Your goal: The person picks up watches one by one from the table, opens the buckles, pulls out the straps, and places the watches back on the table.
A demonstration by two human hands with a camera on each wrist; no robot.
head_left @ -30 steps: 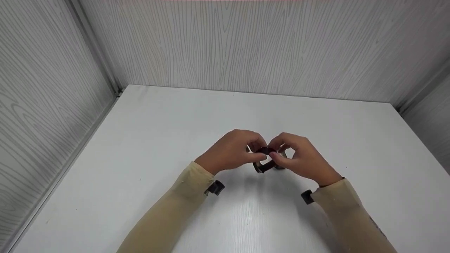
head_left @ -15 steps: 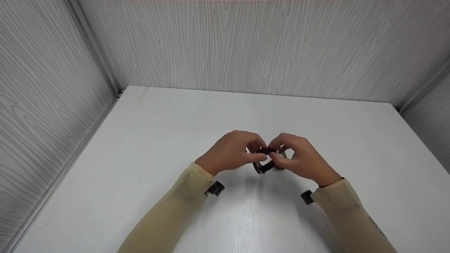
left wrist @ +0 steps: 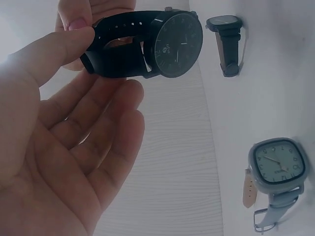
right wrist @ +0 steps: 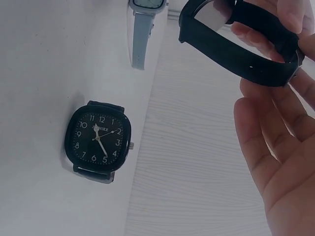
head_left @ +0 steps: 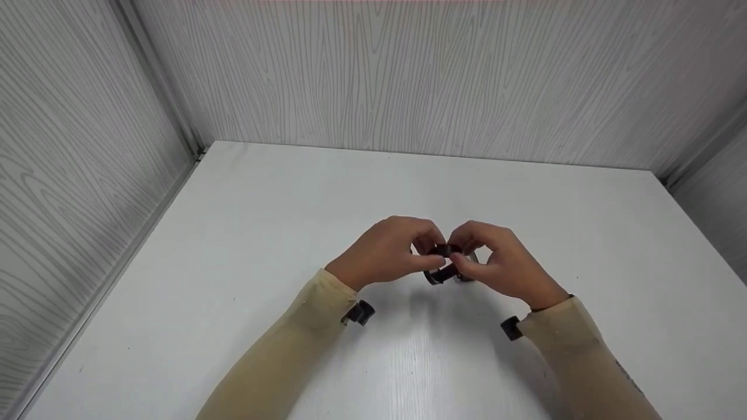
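Between both hands hangs a black wristwatch [head_left: 444, 251], its strap bent into a loop. The left wrist view shows its round dark dial [left wrist: 179, 45] facing sideways and small holes along the strap. My left hand [head_left: 388, 248] pinches the strap between thumb and fingers, the other fingers spread loosely below. From the other side, my right hand [head_left: 496, 259] pinches the same strap with thumb and fingertips. In the right wrist view the underside of the loop [right wrist: 231, 54] shows. The fingertips hide where the strap ends meet, so whether it is fastened I cannot tell.
A black square-faced watch [right wrist: 98, 140] and a pale blue-grey square-faced watch [left wrist: 278, 162] lie on the white table [head_left: 292, 198]. Wood-grain panels [head_left: 373, 76] wall the table at the back and sides. Small dark devices [head_left: 359, 313] stick out from both sleeves.
Both hands stay almost in place with their pinch on the strap. The watch's lower part has tilted up slightly, and the gap inside the loop looks smaller.
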